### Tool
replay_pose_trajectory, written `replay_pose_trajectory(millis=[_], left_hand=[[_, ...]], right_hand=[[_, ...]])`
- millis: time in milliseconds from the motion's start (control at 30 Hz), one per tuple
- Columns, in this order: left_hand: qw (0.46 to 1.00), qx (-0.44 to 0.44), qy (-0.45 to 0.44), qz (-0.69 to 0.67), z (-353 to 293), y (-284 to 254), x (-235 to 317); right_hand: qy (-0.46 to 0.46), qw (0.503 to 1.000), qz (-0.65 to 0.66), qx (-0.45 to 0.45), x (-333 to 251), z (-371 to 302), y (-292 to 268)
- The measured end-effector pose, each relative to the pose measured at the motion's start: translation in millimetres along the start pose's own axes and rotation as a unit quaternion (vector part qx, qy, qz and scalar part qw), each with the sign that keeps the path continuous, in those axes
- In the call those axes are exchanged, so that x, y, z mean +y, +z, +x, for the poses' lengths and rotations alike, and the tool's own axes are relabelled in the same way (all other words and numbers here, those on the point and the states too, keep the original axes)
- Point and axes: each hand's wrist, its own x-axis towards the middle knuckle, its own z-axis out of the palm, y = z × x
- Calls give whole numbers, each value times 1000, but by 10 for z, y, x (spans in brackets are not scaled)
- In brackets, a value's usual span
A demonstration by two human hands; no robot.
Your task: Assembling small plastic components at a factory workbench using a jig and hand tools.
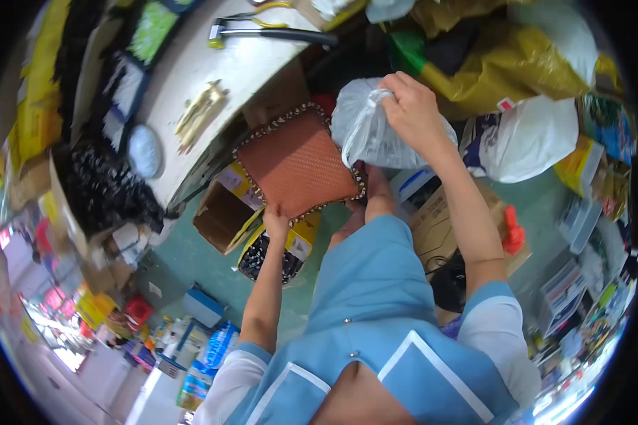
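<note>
My left hand (276,221) is closed on the near edge of a rust-orange cushion (298,166), its fingertips partly hidden at the trim. Dark and pale beadlike trim runs around the cushion, which is held up in front of my legs. To its right, my right hand (410,106) grips the gathered top of a translucent white plastic bag (386,138). The bag hangs close beside the cushion's right corner, and what is in it cannot be made out.
On the white table (252,64) at upper left lie a hammer (273,34) and a bundle of pale sticks (200,115). Below the cushion stand an open cardboard box (223,216) and a yellow box of dark pieces (269,258). A brown carton (436,219) is right of my legs.
</note>
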Motion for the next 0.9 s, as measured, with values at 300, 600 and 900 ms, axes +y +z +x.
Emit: replay_pose_trajectory(millis=[300, 600, 900], left_hand=[[938, 234, 152, 205, 1602, 543, 342], [945, 236, 143, 176, 1719, 762, 184], [934, 212, 187, 217, 1736, 819, 289]], right_hand=[[73, 994, -49, 71, 2082, 187, 1767], [-103, 957, -272, 12, 1992, 1506, 3104], [9, 976, 8, 217, 1473, 3205, 3933]])
